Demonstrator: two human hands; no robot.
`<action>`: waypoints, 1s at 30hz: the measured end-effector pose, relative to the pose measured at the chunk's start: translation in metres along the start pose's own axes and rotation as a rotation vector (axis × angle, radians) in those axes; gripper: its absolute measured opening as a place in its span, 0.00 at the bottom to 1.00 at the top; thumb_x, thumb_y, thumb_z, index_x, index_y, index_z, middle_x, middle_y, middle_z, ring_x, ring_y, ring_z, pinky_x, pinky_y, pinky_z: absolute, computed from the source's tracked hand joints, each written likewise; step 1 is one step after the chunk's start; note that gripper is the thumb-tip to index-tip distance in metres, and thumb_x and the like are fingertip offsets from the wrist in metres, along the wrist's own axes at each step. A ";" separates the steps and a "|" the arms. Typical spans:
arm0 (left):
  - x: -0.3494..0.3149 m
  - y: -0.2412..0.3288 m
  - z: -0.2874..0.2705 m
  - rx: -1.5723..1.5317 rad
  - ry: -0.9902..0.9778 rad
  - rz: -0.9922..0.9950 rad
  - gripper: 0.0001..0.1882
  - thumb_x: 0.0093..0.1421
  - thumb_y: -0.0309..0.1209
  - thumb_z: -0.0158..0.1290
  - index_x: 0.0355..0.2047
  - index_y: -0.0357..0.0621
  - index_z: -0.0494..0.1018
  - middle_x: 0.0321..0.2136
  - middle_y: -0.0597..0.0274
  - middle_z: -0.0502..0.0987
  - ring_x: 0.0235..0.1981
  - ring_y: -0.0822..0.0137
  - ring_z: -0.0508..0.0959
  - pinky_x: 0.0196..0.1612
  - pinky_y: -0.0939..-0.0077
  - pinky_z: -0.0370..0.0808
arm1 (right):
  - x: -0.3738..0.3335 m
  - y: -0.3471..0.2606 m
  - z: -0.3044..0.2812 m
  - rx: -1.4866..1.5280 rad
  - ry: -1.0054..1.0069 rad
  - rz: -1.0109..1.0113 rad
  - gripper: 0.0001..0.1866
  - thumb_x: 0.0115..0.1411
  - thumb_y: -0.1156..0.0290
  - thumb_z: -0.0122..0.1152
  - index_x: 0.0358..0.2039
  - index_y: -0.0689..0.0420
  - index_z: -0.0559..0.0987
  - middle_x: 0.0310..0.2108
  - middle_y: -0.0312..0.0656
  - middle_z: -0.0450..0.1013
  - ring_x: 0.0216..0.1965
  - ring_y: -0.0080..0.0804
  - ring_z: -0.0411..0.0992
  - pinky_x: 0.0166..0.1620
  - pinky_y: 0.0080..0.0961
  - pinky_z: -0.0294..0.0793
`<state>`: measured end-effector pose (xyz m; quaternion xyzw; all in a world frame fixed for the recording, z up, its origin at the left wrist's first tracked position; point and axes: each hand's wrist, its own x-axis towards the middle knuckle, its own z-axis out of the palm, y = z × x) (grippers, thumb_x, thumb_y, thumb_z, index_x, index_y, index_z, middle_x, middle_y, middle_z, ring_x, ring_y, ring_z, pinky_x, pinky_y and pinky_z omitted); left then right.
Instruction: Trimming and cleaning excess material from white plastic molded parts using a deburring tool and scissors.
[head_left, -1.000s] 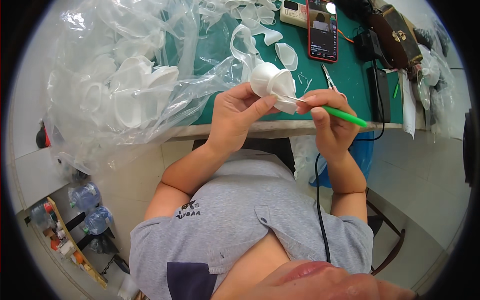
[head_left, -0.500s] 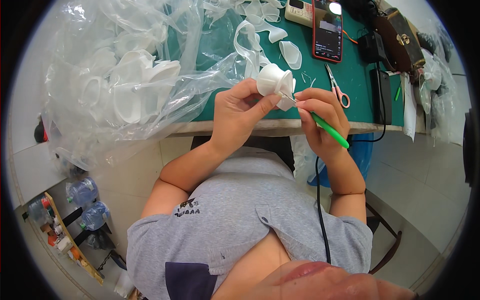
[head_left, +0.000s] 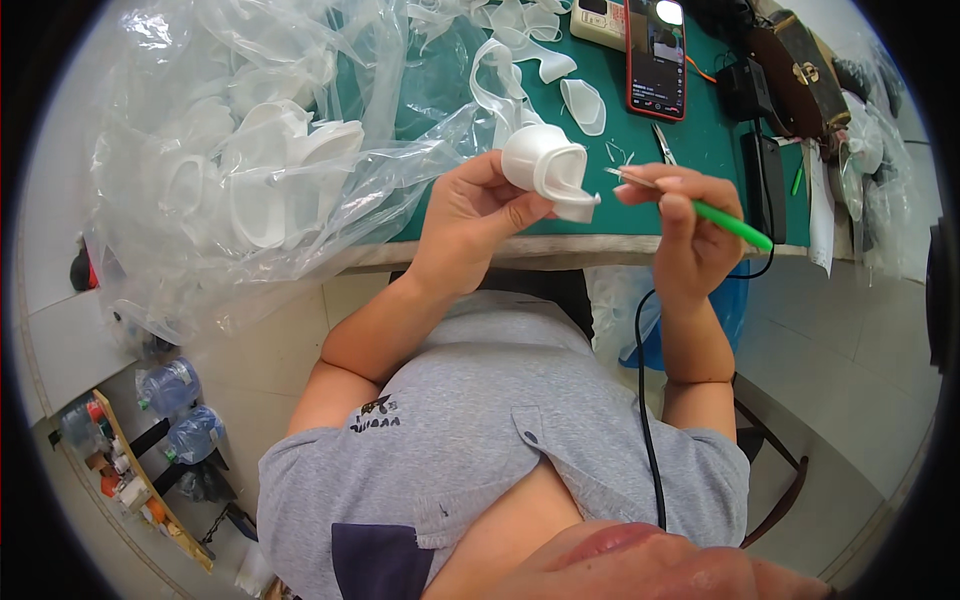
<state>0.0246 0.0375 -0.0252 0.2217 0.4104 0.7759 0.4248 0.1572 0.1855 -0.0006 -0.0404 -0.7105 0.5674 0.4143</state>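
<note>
My left hand [head_left: 462, 222] grips a white, cup-shaped molded piece [head_left: 535, 158] with thumb and fingers, just above the table's front edge. Its rimmed opening faces right, and a flap with a thin curled tip sticks out at the lower right. In my right hand [head_left: 692, 225] is a green-handled craft knife [head_left: 736, 226], pinched near its slim metal end. The knife's tip points left toward the piece, with a gap between them. Small white shavings [head_left: 620, 153] lie on the green mat beyond.
Pink-handled scissors [head_left: 664, 145] lie partly behind my right hand. A phone in a red case [head_left: 656, 60] leans at the back. Clear plastic bags [head_left: 390, 190] with white molded pieces [head_left: 258, 185] cover the left. A black adapter [head_left: 763, 185] and its cable are at right.
My right hand has drawn the knife away from the white piece, moving right. My left hand has turned the piece so its opening shows more.
</note>
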 end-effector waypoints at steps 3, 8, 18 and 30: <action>0.003 -0.001 0.005 -0.077 0.011 -0.051 0.19 0.54 0.20 0.58 0.47 0.34 0.70 0.41 0.55 0.76 0.43 0.65 0.77 0.49 0.69 0.76 | -0.001 -0.001 0.010 -0.107 -0.164 -0.110 0.08 0.59 0.81 0.56 0.39 0.61 0.71 0.37 0.55 0.76 0.36 0.38 0.77 0.40 0.30 0.77; 0.002 -0.003 0.009 -0.111 0.024 -0.045 0.20 0.57 0.22 0.57 0.49 0.35 0.68 0.43 0.55 0.76 0.44 0.64 0.77 0.50 0.69 0.75 | 0.008 0.001 0.012 -0.349 -0.265 -0.291 0.12 0.51 0.82 0.64 0.36 0.60 0.73 0.36 0.47 0.77 0.37 0.40 0.77 0.40 0.29 0.76; 0.000 -0.006 -0.001 -0.029 0.037 -0.088 0.17 0.58 0.28 0.58 0.46 0.35 0.73 0.40 0.59 0.77 0.40 0.70 0.77 0.46 0.76 0.75 | 0.001 0.005 0.004 -0.200 -0.234 -0.147 0.12 0.50 0.81 0.64 0.35 0.61 0.74 0.34 0.44 0.77 0.35 0.38 0.75 0.40 0.27 0.73; -0.004 -0.005 -0.003 0.081 -0.005 -0.014 0.17 0.57 0.27 0.58 0.47 0.37 0.74 0.39 0.62 0.78 0.38 0.74 0.76 0.42 0.80 0.75 | 0.009 -0.005 0.004 -0.403 -0.326 -0.224 0.08 0.53 0.76 0.63 0.34 0.57 0.75 0.35 0.43 0.77 0.35 0.35 0.73 0.42 0.28 0.68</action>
